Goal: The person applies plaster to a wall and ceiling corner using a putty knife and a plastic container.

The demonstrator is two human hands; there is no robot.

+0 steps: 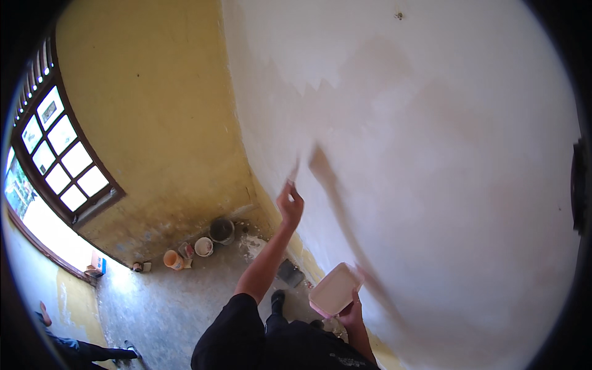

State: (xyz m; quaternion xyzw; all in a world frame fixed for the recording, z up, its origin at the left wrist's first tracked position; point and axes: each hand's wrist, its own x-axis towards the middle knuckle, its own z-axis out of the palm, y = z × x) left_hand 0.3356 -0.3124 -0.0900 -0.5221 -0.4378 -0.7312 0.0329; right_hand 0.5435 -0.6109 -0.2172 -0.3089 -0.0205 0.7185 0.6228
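Note:
My left hand [289, 203] is raised beside the white wall [468, 203], its fingers closed on a slim, pale hand tool [293, 171]. Motion blurs the tool, and I cannot tell whether it is a brush or a scraper. Its tip points upward, close to the wall, though contact does not show clearly. Lower down, my right hand [352, 312] grips a pink rectangular plastic tub [333, 291] by its side. A pale, creamy colour fills the view of the tub's inside. Damp-looking darker patches spread over the upper wall.
Along the yellow wall [160, 123] stand a dark bucket [222, 230], a white bucket [204, 246] and an orange container [173, 259]. A dark slab [290, 273] lies near my foot. Another person's leg [105, 353] shows at lower left, below a window [61, 151] and an open doorway.

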